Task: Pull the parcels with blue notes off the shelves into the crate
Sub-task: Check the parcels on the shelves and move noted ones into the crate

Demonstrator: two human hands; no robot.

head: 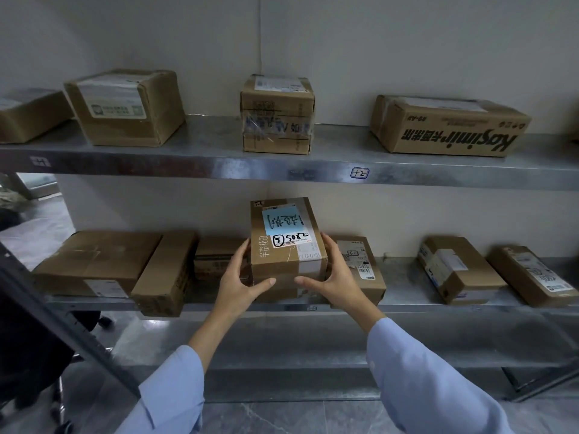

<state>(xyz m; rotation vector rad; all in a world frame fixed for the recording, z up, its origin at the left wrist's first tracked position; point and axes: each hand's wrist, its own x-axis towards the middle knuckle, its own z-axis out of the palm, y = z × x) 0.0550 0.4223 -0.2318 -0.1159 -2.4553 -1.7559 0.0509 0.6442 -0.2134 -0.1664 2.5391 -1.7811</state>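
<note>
Now, gripping the parcel (286,249) with the blue note (281,222).
Stiff cardboard, probably light: left hand (240,278) and right hand (333,275) clamp its sides.

Eleven cardboard parcels are in view: four on the upper shelf (203,145) and seven at the lower shelf (404,286). One parcel (283,264) bears a blue note (282,222), the only one.

Both hands (242,278) (336,277) grip blue-note parcel (286,245) w/ lower shelf (407,300) below.
</note>
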